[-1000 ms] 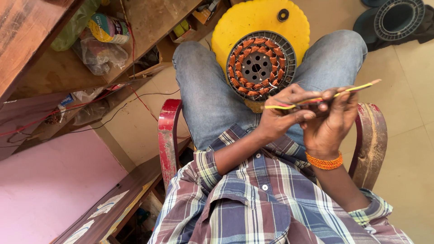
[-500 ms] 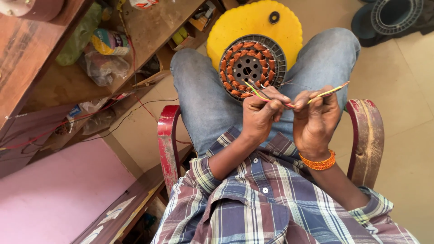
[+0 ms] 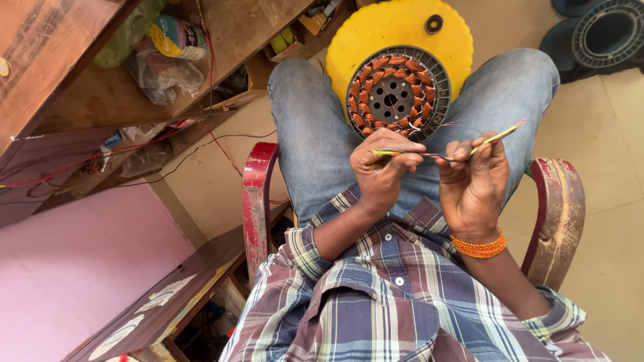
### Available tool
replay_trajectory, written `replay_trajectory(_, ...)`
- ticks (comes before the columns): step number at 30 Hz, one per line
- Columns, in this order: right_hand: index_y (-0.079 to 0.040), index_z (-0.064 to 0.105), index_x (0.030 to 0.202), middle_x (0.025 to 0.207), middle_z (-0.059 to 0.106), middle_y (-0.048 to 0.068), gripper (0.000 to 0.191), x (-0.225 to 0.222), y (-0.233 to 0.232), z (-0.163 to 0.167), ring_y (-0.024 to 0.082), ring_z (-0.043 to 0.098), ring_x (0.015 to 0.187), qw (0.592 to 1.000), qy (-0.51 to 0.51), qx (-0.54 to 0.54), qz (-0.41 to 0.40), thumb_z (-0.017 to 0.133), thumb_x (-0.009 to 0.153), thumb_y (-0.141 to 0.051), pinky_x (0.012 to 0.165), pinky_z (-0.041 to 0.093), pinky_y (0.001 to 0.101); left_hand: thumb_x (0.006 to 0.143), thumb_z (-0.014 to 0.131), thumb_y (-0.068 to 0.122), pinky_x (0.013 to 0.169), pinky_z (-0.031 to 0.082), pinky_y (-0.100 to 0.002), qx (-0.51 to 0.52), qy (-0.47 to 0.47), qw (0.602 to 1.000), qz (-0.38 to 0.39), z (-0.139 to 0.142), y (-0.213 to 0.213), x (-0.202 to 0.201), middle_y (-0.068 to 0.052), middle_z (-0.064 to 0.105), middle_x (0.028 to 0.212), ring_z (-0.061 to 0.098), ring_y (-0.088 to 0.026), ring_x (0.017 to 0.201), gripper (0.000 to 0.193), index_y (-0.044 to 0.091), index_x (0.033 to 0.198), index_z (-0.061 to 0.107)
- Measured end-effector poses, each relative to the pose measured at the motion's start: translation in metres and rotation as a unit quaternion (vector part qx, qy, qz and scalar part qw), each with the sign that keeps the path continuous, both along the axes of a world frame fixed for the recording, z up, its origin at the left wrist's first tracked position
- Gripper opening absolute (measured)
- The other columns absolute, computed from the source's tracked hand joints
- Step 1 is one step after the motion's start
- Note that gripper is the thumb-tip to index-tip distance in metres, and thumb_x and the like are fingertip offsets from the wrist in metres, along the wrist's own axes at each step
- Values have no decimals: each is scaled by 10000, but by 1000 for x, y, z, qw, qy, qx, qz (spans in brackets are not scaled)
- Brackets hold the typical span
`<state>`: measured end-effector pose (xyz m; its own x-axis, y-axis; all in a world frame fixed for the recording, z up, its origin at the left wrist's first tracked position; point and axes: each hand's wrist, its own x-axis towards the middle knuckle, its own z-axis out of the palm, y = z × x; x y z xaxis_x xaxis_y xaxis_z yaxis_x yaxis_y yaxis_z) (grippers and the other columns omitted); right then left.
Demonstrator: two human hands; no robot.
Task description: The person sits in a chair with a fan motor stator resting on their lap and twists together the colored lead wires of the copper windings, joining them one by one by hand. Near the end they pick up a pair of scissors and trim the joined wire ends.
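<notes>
Copper windings ring the round motor stator (image 3: 396, 94), which sits in a yellow disc-shaped housing (image 3: 376, 33) propped between the person's knees, touching both jean-clad thighs. Just in front of it, over the lap, the left hand (image 3: 382, 171) is closed, its fingertips pinching one end of a thin yellow sleeved wire (image 3: 469, 149), and the right hand (image 3: 473, 184), wearing an orange beaded bracelet (image 3: 479, 247) at the wrist, is closed on the same wire further along, so that the free tip slants up and away past the right thumb. Fine bare strands run from the wire back toward the stator's rim. To the left, an open wooden shelf (image 3: 100, 100) holds a clear plastic bag (image 3: 157, 70) with something indistinct inside, a green bag and a coloured packet above it, and a small open cardboard box (image 3: 295, 37) with bits in it; red and black wires (image 3: 134, 144) trail along the shelf's lower edge. The worn red armrests (image 3: 258, 201) of the chair hem in both elbows closely. Pale floor lies open to the right of the chair, with dark round ribbed parts (image 3: 604, 30) lying at the far corner.
</notes>
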<state>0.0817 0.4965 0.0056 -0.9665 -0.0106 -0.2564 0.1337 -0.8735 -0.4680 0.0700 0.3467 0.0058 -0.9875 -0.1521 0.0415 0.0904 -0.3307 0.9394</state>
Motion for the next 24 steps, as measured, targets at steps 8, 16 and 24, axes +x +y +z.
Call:
replay_trajectory(8, -68, 575, 1182, 973, 639, 45, 167, -6, 7, -2, 131, 624, 882, 993, 4, 103, -56, 662, 1104, -188, 876, 613, 345, 1087, 589, 220, 499, 437, -248, 155, -20, 980, 125, 8, -16, -21, -49, 555, 816, 522, -95, 619, 273, -11, 965, 669)
replay_trajectory(16, -35, 569, 1099, 945, 644, 68, 222, -7, -6, 5, 140, 669, 882, 956, 49, 268, 106, 657, 1071, -237, 820, 589, 300, 1092, 593, 101, 657, 434, -242, -157, 11, 988, 13, 73, -97, -24, -55, 593, 887, 532, -103, 706, 197, -28, 977, 688)
replay_trajectory(24, 9, 585, 1054, 957, 694, 55, 214, 8, -25, 16, 107, 698, 904, 911, 44, 368, 180, 689, 1021, -176, 820, 599, 265, 998, 690, 88, 811, 539, -272, -83, -130, 965, -214, 57, -65, -18, -54, 650, 1100, 655, -123, 928, 202, -4, 1173, 730)
